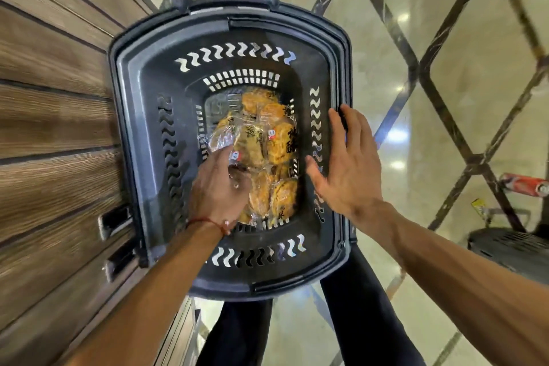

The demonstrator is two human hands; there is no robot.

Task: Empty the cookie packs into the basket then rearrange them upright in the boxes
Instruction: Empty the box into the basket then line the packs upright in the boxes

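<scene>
A dark grey plastic basket (148, 116) with slotted walls stands on the floor below me. Several clear-wrapped golden cookie packs (267, 142) lie piled on its bottom. My left hand (219, 187) reaches down into the basket, and its fingers curl around a crinkled cookie pack (221, 140) at the left of the pile. My right hand (347, 163) hovers flat with straight fingers over the basket's right wall, its fingertips near the rim; it holds nothing. No boxes are in view.
A wood-panelled counter front (53, 128) with two metal slots runs along the left, touching the basket. Glossy marble floor (460, 98) spreads to the right. A red can (525, 184) and a dark perforated object (508, 249) lie at far right. My dark-trousered legs (356, 306) stand below the basket.
</scene>
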